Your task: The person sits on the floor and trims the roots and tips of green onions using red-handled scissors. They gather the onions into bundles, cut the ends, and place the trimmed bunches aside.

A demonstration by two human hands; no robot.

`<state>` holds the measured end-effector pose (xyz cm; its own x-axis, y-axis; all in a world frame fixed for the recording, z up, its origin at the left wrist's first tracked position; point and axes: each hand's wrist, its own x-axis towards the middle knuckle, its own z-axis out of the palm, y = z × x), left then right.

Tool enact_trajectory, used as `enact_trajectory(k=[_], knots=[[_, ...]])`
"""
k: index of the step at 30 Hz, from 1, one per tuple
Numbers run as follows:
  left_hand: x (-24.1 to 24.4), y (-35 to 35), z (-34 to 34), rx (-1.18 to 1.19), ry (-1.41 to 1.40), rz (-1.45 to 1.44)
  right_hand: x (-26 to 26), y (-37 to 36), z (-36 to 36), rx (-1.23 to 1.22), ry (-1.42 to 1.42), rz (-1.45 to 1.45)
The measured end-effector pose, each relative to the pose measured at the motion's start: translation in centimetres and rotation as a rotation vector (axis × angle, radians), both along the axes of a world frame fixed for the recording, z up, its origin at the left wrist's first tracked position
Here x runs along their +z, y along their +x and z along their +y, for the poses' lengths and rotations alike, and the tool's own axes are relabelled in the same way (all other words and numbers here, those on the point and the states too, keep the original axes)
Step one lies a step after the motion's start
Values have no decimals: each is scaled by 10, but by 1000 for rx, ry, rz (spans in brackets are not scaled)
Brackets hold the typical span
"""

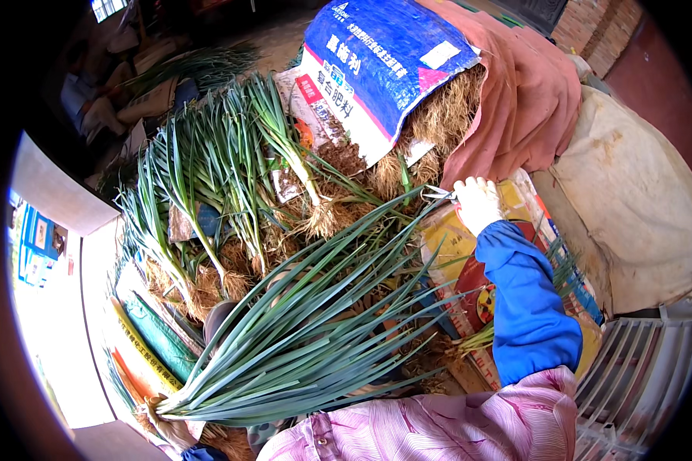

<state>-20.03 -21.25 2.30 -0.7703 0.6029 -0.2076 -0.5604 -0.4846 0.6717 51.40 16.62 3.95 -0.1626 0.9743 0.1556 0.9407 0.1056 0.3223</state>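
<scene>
My gloved left hand (170, 426) grips the root end of a large bunch of long green leafy stalks (317, 340), like scallions or leeks, at the lower left. The leaves fan out across my lap towards the upper right. My gloved right hand (477, 200) is closed on a pair of scissors (438, 195); the metal blades point left, at the tips of the longest leaves. Whether the blades touch a leaf I cannot tell. Beyond the bunch, more stalks with pale, hairy roots (207, 242) lie in a row, roots towards me.
A blue and white woven sack (380, 52) and a pink cloth (519, 86) cover a heap of rooted stalks (450, 109). A yellow and red sack (450, 242) lies under my right arm. At right are a beige cloth (628, 196) and a metal rack (640, 369). Another person (86, 98) sits at upper left.
</scene>
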Motion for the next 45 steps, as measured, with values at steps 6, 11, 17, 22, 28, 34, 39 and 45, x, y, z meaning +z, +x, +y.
enact_trajectory(k=[6, 11, 17, 22, 28, 34, 39, 45], knots=[[-13, -16, -13, -2, 23, -26, -7, -9, 3, 152, 63, -60], [-21, -24, -16, -31, 0, 7, -19, -3, 3, 175, 64, -48], [-35, -43, -27, -68, 59, -44, -23, 1, 6, 215, 14, -73], [-42, -49, -29, -83, 49, -9, -28, 4, 7, 236, -6, -74], [-36, -43, -22, -151, 27, -11, -25, -12, 15, 240, -71, 28], [-54, -79, -55, 11, -189, 289, 18, 19, -23, 42, -19, 31], [-52, -63, -46, -13, -229, 428, 103, 28, -140, 23, -198, 101], [-32, -51, -49, -218, -62, 347, 78, 5, -207, 23, -231, -126]])
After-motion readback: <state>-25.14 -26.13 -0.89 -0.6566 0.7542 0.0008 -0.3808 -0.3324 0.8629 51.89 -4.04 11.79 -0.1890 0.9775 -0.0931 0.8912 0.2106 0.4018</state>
